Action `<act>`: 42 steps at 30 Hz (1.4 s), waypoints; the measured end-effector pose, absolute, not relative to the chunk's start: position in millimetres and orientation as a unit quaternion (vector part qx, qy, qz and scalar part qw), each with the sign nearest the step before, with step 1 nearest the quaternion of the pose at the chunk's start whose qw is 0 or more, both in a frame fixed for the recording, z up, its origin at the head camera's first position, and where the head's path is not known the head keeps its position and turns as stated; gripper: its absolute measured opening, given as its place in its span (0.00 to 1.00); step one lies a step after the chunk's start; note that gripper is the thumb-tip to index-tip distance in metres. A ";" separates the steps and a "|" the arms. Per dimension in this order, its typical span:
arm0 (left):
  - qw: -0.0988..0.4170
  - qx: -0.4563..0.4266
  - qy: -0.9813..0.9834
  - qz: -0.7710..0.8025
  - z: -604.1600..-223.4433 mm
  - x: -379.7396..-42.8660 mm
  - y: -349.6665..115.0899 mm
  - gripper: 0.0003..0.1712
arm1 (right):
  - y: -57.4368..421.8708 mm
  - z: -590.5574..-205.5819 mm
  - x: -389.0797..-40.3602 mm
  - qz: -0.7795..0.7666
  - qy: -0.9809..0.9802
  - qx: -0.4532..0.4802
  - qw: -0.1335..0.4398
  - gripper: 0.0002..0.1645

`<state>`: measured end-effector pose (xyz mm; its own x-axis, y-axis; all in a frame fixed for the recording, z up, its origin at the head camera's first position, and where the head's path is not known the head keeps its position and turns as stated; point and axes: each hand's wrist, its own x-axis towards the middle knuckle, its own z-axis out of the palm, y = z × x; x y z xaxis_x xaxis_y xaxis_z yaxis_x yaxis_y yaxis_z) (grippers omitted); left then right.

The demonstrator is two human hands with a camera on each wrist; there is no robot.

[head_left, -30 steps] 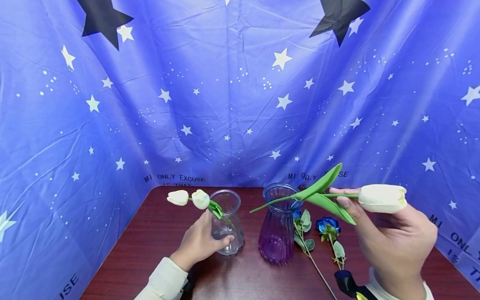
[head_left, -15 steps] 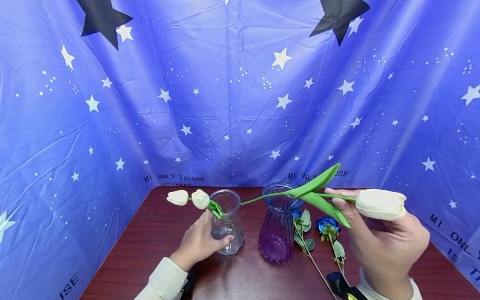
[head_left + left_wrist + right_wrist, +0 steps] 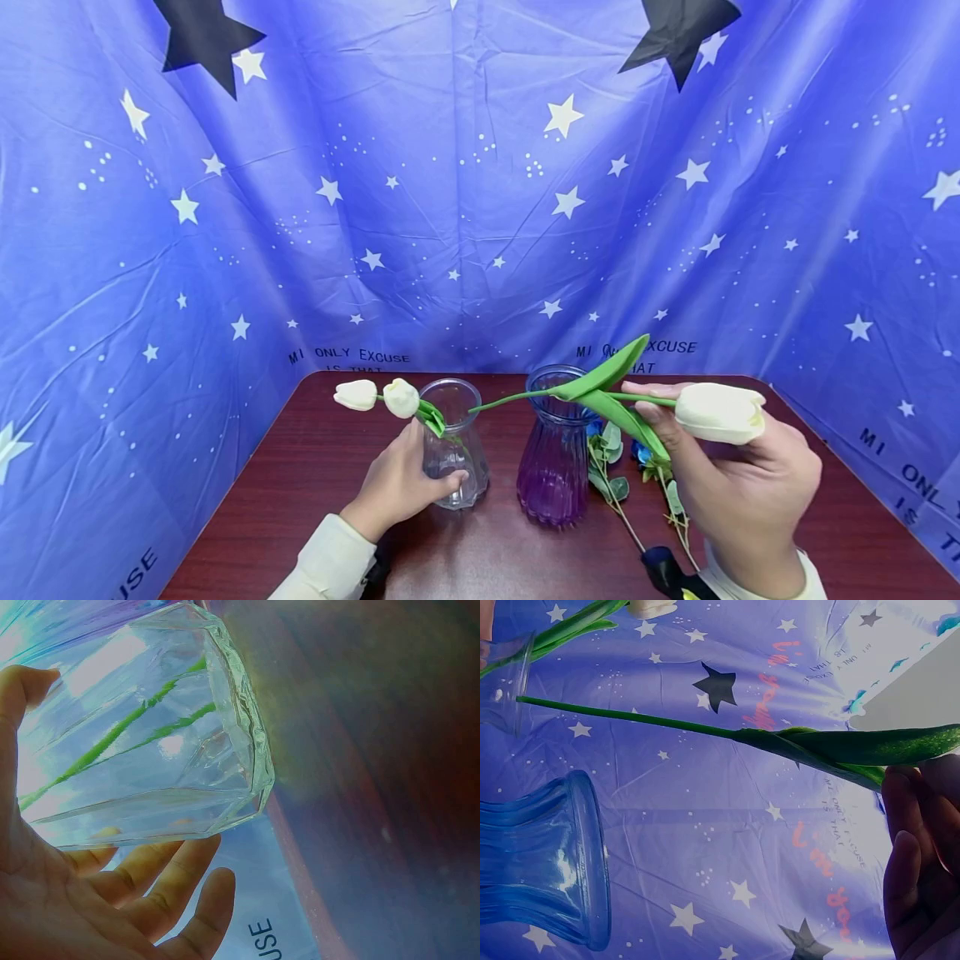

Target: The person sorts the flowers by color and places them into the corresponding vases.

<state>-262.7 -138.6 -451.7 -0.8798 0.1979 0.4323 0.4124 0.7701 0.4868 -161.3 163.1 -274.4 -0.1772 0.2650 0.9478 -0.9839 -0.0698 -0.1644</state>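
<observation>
My left hand point(image 3: 401, 483) grips the clear glass vase point(image 3: 467, 454), thumb across its front and fingers round the far side. Two white tulips point(image 3: 401, 398) lean out of that vase to the left; their green stems point(image 3: 124, 724) show through its glass in the left wrist view. My right hand point(image 3: 750, 483) pinches another white tulip point(image 3: 720, 412) by its stem just below the bloom. It lies nearly level, with its bare stem end point(image 3: 532, 700) pointing left at the clear vase's rim.
A blue-purple glass vase point(image 3: 553, 479) stands upright right of the clear one, beneath the held stem. Blue roses point(image 3: 641, 454) with long stems lie on the dark red table point(image 3: 480, 562) at the right, partly hidden by my right hand. Starry blue cloth point(image 3: 465, 208) hangs behind.
My right hand has moved left with the tulip, bringing its stem end from over the blue-purple vase to the clear vase's rim. My left hand and the clear vase have stayed put.
</observation>
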 end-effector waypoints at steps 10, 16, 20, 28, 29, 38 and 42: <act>0.183 -0.168 -0.922 -0.297 -451.1 -262.6 -138.6 0.49 | 162.2 -281.5 -163.9 0.583 -0.536 0.413 0.450 0.12; 0.184 -0.169 -0.922 -0.296 -450.9 -262.5 -138.3 0.49 | 163.8 -286.4 -165.8 0.550 -0.581 0.388 0.457 0.14; 0.186 -0.169 -0.921 -0.296 -450.7 -262.3 -138.4 0.50 | 161.9 -286.9 -166.9 0.546 -0.593 0.378 0.455 0.16; 0.184 -0.165 -0.923 -0.294 -451.2 -262.3 -138.2 0.50 | 155.8 -291.4 -172.8 0.513 -0.621 0.398 0.438 0.18; 0.184 -0.164 -0.924 -0.294 -451.3 -262.3 -138.2 0.49 | 155.1 -292.8 -174.0 0.507 -0.627 0.400 0.436 0.18; 0.181 -0.160 -0.925 -0.292 -451.2 -262.0 -138.2 0.48 | 145.0 -300.0 -176.2 0.465 -0.671 0.388 0.428 0.20; 0.181 -0.162 -0.925 -0.291 -451.1 -262.0 -138.3 0.47 | 141.5 -302.1 -177.7 0.461 -0.674 0.388 0.427 0.18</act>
